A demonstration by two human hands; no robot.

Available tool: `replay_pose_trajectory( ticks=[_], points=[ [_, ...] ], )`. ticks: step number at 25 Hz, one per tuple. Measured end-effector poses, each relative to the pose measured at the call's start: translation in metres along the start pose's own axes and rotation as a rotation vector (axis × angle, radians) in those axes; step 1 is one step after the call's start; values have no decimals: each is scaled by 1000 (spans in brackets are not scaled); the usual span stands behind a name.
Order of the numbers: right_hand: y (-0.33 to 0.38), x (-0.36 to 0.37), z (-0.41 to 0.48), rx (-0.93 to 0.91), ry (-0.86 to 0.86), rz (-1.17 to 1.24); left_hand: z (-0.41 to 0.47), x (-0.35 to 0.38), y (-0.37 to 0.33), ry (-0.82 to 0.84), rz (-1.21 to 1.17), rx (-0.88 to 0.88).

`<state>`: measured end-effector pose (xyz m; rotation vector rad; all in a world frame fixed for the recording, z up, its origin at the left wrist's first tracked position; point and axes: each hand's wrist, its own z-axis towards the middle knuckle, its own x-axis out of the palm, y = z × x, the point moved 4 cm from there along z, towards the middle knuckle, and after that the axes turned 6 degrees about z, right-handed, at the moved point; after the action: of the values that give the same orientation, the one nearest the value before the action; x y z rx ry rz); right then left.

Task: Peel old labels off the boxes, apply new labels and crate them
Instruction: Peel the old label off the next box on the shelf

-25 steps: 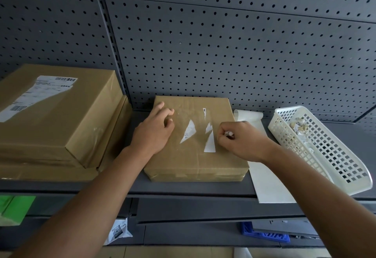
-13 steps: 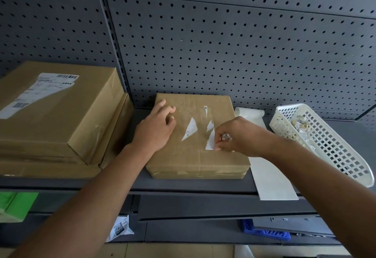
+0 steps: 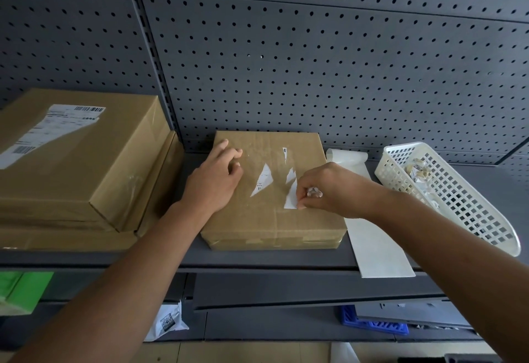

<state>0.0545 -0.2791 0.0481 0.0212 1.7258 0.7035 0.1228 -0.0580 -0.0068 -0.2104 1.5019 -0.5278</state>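
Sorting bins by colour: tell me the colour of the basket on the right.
White, with a grid of holes; the basket shows in the head view.

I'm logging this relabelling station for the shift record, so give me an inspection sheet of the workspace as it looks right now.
Surface: dark grey metal shelf, boxes resting on it.
Job's things: flat brown cardboard box with torn white label scraps; larger labelled brown carton stacked at left; white label backing strip.
Clutter: white plastic mesh basket holding crumpled scraps.
Grippers: left hand pressing on the flat box; right hand pinching a scrap.
Cables: nothing seen.
Surroundings: grey pegboard wall.
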Motion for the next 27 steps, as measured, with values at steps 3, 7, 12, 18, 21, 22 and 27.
replay_pose_trajectory(
  ticks=[3, 7, 12, 18, 21, 22, 27],
  points=[
    [0, 6, 4, -24, -45, -55, 1, -1, 1, -2, 1, -5],
    [-6, 8, -2, -45, -143, 19, -1, -1, -1, 11, 1, -9],
    [-4, 5, 1, -59, -41, -13, -1, -2, -2, -1, 13, -5],
    [-6, 6, -4, -74, -107, 70, 0, -1, -1, 3, 5, -4],
    [-1, 5, -2, -99, -28, 2, -1, 0, -1, -1, 13, -6],
    [-1, 6, 0, -103, -16, -23, -1, 0, -1, -3, 15, -4],
    [-5, 14, 4, -115, -102, -52, 0, 0, 0, 3, 16, -5]
  ],
)
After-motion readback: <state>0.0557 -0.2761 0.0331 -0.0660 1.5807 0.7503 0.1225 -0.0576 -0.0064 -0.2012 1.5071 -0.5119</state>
